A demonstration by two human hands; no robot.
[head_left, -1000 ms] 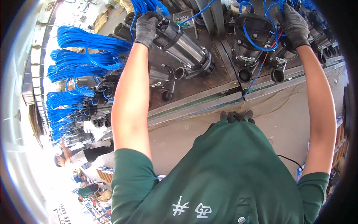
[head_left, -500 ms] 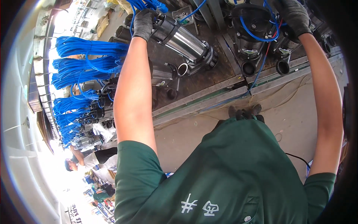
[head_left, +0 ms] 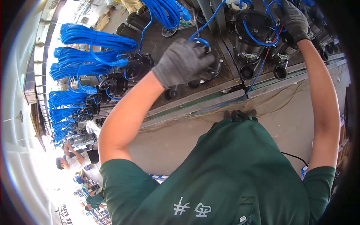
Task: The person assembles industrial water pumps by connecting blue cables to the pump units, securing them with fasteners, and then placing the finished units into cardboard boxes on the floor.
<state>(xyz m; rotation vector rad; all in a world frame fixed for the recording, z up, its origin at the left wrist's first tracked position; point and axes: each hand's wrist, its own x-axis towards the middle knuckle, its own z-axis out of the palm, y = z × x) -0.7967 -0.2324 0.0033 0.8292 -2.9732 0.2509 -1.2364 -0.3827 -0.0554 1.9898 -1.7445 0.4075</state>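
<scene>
My left hand (head_left: 184,63), in a grey glove, is closed over the top of a black submersible pump (head_left: 216,70) that stands on the dark bench. The glove hides most of this pump; its blue cable comes out beside the fingers. My right hand (head_left: 293,21), also gloved, is up at the far right with its fingers curled, next to a looped blue cable (head_left: 258,42) and a thin red cord (head_left: 270,48). What the right fingers hold is hidden. Between my hands stands another black and silver pump (head_left: 252,35) with its round outlet toward me.
A row of pumps with bundled blue cables (head_left: 98,37) runs along the left. A cable coil (head_left: 162,12) lies at the back. More pumps (head_left: 287,50) stand at the right. The bench's metal edge (head_left: 195,101) faces me; loose cords lie on the floor. A person (head_left: 77,159) is at lower left.
The silver pump that was tilted in my left hand now stands upright. My left hand has moved right and nearer, onto its top. The right hand has shifted slightly.
</scene>
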